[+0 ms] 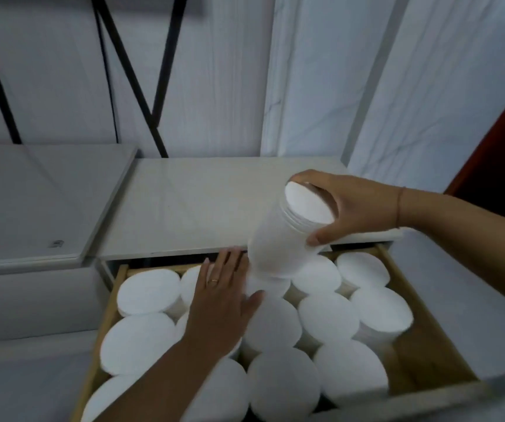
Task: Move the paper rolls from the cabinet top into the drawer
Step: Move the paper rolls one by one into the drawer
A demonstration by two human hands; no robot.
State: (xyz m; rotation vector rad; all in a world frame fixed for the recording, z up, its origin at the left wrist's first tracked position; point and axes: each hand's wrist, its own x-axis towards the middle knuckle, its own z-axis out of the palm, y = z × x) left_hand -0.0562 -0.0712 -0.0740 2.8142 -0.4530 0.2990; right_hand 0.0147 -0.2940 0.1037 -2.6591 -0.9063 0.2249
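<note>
A white paper roll (278,236) is held tilted above the open drawer (422,324), its upper flat end leaning toward the right and its lower end dipping into a gap among the rolls already packed there. The right hand (348,205) grips it around the upper end, thumb on the near side and fingers curled over the far rim. The left hand (220,303) lies flat and spread, palm down, on the standing rolls (141,342) just left of the gap, its fingertips close to the tilted roll's lower part; a ring shows on one finger. It holds nothing. The drawer is wooden-walled and nearly full of upright white rolls, their round ends facing up, packed in rows. A bare strip of the drawer floor shows along the right wall. Behind the drawer lies the pale cabinet top (202,205), and beside it on the left a lower grey surface (32,202). Black rods (141,80) cross the white wall behind.
</note>
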